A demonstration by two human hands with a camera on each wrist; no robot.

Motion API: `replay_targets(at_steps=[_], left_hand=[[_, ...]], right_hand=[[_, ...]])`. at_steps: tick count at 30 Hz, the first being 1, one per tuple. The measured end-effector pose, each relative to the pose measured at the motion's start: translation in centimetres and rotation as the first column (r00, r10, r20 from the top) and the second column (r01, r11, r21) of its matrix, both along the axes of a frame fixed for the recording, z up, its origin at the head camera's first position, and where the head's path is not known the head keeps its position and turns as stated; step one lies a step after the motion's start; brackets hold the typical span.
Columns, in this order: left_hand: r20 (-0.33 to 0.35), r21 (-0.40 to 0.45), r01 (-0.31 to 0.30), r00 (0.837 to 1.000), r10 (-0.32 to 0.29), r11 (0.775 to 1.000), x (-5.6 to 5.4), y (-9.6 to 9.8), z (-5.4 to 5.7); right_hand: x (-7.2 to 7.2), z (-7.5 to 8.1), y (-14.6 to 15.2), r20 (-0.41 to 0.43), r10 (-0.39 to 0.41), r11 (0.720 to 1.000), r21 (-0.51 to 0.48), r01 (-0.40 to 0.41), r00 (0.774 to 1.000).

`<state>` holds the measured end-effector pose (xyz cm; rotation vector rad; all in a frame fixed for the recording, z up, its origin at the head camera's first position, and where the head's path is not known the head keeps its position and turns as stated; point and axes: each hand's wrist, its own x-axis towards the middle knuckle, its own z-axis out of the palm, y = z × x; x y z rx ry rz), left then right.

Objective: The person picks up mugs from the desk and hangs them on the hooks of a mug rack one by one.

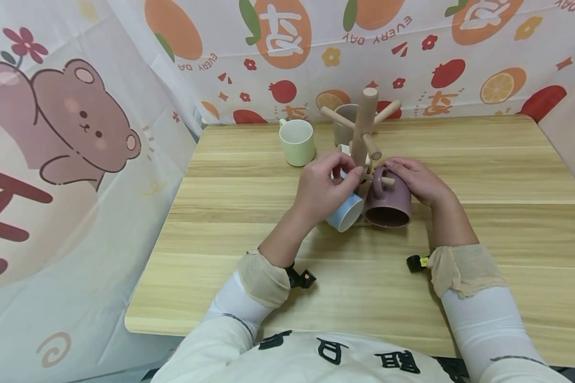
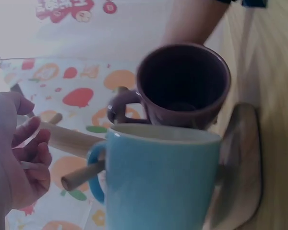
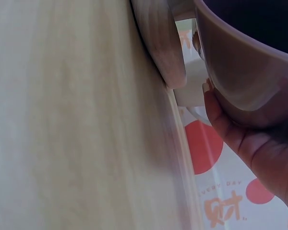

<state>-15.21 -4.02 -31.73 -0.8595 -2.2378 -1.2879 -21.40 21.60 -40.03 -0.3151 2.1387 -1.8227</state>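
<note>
A wooden mug rack [image 1: 366, 119] with several pegs stands on the table. My right hand [image 1: 424, 181] holds a purple mug [image 1: 396, 194] by its body, its mouth tilted down toward me. A peg appears to pass through that mug's handle. In the right wrist view, fingers [image 3: 221, 115] lie against the mug's underside. A light blue mug [image 2: 158, 177] hangs tilted by its handle from a lower peg. My left hand [image 1: 318, 186] is beside the post above the blue mug, fingers loosely bent, nothing seen in them. It partly covers the blue mug in the head view.
A pale green mug [image 1: 297, 143] stands left of the rack. A grey mug [image 1: 343, 130] is behind the post. Something white [image 1: 344, 149] shows partly behind my left hand. The wooden table [image 1: 220, 213] backs onto a fruit-printed cloth [image 1: 316, 53].
</note>
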Motion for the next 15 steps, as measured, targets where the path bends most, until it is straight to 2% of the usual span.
replay_targets(at_steps=[2,5,10,15], left_hand=[[-0.057,-0.036,-0.038,0.998,0.036,0.999,-0.3,0.0,-0.3],[-0.071,-0.072,-0.067,0.996,0.062,0.995,-0.7,0.0,-0.7],[-0.017,-0.126,-0.065,0.998,0.063,0.99,-1.3,0.0,-1.2],[0.078,-0.161,-0.066,0.994,0.079,0.985,-1.7,0.1,-1.6]], right_hand=[[0.0,0.0,-0.1,0.0,-0.001,1.0,0.008,0.001,1.0],[0.1,0.1,-0.2,-0.003,-0.002,1.0,0.018,0.002,1.0],[0.2,0.2,-0.4,0.002,-0.01,0.999,0.049,0.01,1.0],[0.1,0.1,-0.6,-0.02,-0.008,0.997,0.077,0.009,1.0]])
